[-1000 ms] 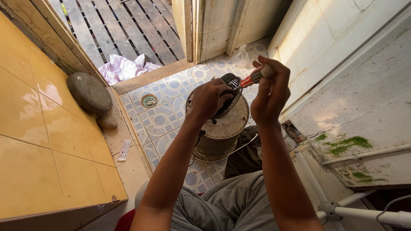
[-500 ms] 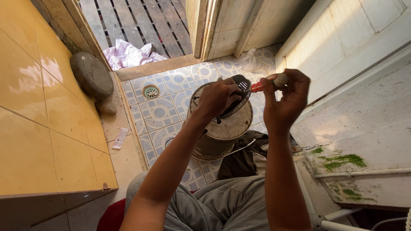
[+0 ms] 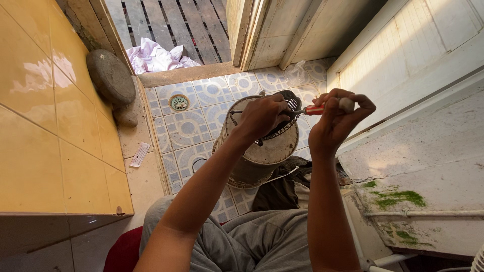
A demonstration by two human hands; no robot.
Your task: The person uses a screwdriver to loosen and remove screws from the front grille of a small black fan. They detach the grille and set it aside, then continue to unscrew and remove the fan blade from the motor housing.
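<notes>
Above the patterned floor tiles (image 3: 189, 128), in the head view, the left hand (image 3: 262, 117) is closed around a black wire fan grille (image 3: 287, 113), holding it tilted over the top of a worn, pale plastic bucket (image 3: 257, 156) that stands on the floor. The right hand (image 3: 335, 118) is wrapped around a red-handled screwdriver (image 3: 315, 109), its pale butt end between thumb and fingers and its shaft pointing left into the grille's rim.

Compared with 1 second ago, both hands sit slightly lower and more level, and the screwdriver now lies nearly horizontal rather than angled upward; the tip seems seated at the rim, which suggests the driving of a fastener is under way, though the fastener itself is too small to make out. The view has also swung a little, so more of the yellow tiled wall (image 3: 40, 126) shows at the left.

Around this: a round floor drain (image 3: 178, 102) on the far side of the bucket, a flat grey stone (image 3: 110, 76) leaning by the wall, a crumpled pale cloth (image 3: 154, 55) on the wooden slats beyond the threshold, and a mossy concrete ledge (image 3: 413, 166) at the right.
</notes>
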